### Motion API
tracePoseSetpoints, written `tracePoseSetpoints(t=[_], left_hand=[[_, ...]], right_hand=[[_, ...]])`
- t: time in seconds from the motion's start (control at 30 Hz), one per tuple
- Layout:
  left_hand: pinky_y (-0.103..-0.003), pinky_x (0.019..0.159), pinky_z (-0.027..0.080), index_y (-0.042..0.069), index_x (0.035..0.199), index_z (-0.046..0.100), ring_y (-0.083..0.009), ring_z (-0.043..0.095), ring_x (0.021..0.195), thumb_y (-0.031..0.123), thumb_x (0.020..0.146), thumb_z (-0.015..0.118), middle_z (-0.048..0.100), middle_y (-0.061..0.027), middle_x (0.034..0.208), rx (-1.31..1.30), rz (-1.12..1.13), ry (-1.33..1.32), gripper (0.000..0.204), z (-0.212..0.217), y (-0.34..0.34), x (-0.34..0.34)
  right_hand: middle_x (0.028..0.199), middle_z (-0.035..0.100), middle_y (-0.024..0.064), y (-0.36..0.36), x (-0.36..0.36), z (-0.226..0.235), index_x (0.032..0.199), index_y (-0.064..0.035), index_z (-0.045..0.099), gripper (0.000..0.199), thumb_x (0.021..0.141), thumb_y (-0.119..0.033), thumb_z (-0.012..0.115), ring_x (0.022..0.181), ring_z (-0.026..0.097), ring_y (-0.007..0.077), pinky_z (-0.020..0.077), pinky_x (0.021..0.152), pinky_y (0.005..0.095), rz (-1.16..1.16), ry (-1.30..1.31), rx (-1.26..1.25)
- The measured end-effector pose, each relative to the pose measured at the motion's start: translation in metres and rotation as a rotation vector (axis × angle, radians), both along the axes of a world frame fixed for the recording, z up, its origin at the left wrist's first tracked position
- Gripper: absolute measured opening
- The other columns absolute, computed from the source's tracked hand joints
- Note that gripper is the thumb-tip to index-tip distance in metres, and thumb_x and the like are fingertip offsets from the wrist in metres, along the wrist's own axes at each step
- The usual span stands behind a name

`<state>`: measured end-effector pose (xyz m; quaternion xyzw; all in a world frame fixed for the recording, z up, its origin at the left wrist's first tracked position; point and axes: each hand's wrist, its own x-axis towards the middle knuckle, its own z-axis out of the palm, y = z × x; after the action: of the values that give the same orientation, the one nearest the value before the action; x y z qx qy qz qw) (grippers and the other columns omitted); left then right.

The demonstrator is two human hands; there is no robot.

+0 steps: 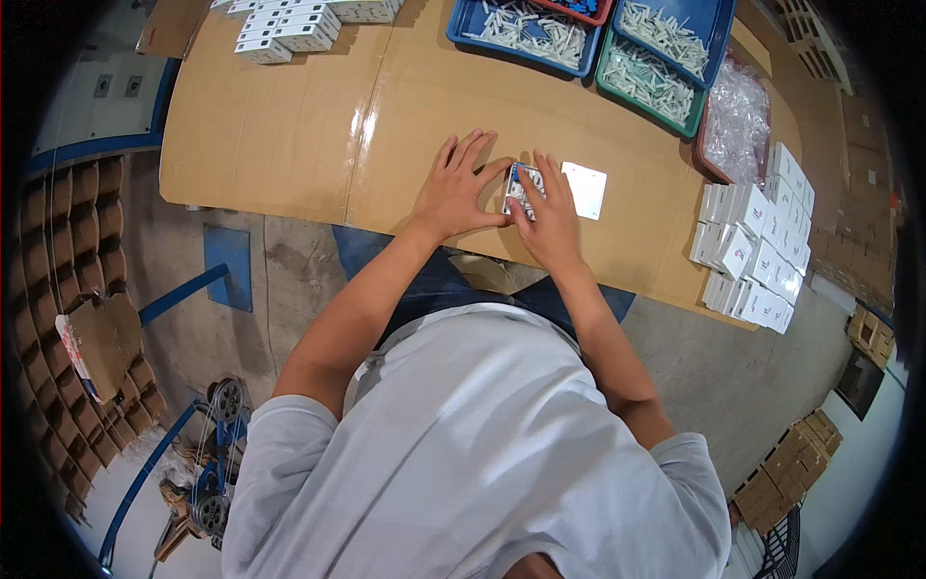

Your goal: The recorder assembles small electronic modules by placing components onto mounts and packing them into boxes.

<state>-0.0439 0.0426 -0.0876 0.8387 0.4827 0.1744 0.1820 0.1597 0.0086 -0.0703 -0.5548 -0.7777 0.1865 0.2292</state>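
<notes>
I had both hands on a small box (522, 186) lying on the cardboard-covered table (289, 125), just in front of me at its near edge. My left hand (455, 190) lay flat with fingers spread, its thumb pressed against the box's left side. My right hand (548, 217) covered the box from the right, fingers curled over its top and pinching it against that thumb. A white flat card (585, 189) lay just beside the box, touching my right fingers or nearly so; I couldn't tell which. Stacks of white boxes (757, 246) sat well off to my right, and trays of white parts (540, 29) at the far edge.

The risk, as I judged it: the box sat near the table's edge, so a hard push toward me could slide it off. Squeezing unevenly might crush a flap, and my right hand could nudge the card askew.
</notes>
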Motion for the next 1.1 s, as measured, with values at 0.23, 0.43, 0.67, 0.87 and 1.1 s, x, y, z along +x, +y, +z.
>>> tracePoseSetpoints(t=[0.23, 0.43, 0.67, 0.87, 1.1], left_hand=[[-0.053, 0.126, 0.017, 0.023, 0.142, 0.059, -0.0317, 0.026, 0.154, 0.069, 0.075, 0.073, 0.036, -0.0126, 0.161, 0.008, -0.002, 0.003, 0.082, 0.000, -0.002, 0.002], [-0.053, 0.127, 0.016, 0.022, 0.144, 0.057, -0.0317, 0.026, 0.153, 0.075, 0.075, 0.071, 0.036, -0.0129, 0.160, -0.001, -0.003, 0.015, 0.088, 0.006, -0.003, 0.004], [-0.054, 0.127, 0.016, 0.021, 0.145, 0.055, -0.0312, 0.025, 0.154, 0.074, 0.076, 0.072, 0.036, -0.0127, 0.161, 0.022, 0.007, 0.030, 0.089, 0.007, -0.003, 0.003], [-0.054, 0.126, 0.017, 0.016, 0.146, 0.054, -0.0340, 0.033, 0.150, 0.061, 0.073, 0.083, 0.044, -0.0140, 0.155, -0.036, 0.031, -0.160, 0.090, 0.002, 0.002, 0.001], [-0.043, 0.115, 0.042, 0.006, 0.152, 0.041, -0.0289, 0.052, 0.140, 0.036, 0.095, 0.071, 0.053, -0.0139, 0.149, -0.779, 0.062, -1.190, 0.070, 0.030, -0.022, 0.020]], right_hand=[[0.163, 0.032, 0.0229, -0.003, -0.003, 0.014, 0.144, -0.0075, 0.058, 0.052, 0.096, -0.024, 0.067, 0.151, 0.030, 0.0440, 0.0268, 0.121, 0.0551, 0.010, -0.266, 0.011], [0.137, 0.054, 0.0224, -0.019, 0.059, 0.003, 0.125, 0.0003, 0.064, 0.049, 0.088, -0.027, 0.079, 0.127, 0.052, 0.0413, 0.0422, 0.107, 0.0497, -0.503, -0.008, 0.060], [0.113, 0.059, 0.0175, -0.019, 0.081, -0.004, 0.109, -0.0002, 0.065, 0.048, 0.082, -0.034, 0.085, 0.112, 0.057, 0.0372, 0.0477, 0.098, 0.0462, -0.653, -0.085, -0.190], [0.105, 0.066, 0.0120, -0.011, 0.083, -0.019, 0.105, 0.0008, 0.061, 0.034, 0.087, -0.019, 0.082, 0.099, 0.064, 0.0221, 0.0514, 0.088, 0.0332, -0.724, 0.437, -0.389], [0.112, 0.069, 0.0091, -0.008, 0.097, 0.029, 0.126, -0.0016, 0.059, 0.030, 0.097, -0.009, 0.064, 0.104, 0.066, 0.0158, 0.0515, 0.093, 0.0314, -0.654, 1.390, -0.250]])
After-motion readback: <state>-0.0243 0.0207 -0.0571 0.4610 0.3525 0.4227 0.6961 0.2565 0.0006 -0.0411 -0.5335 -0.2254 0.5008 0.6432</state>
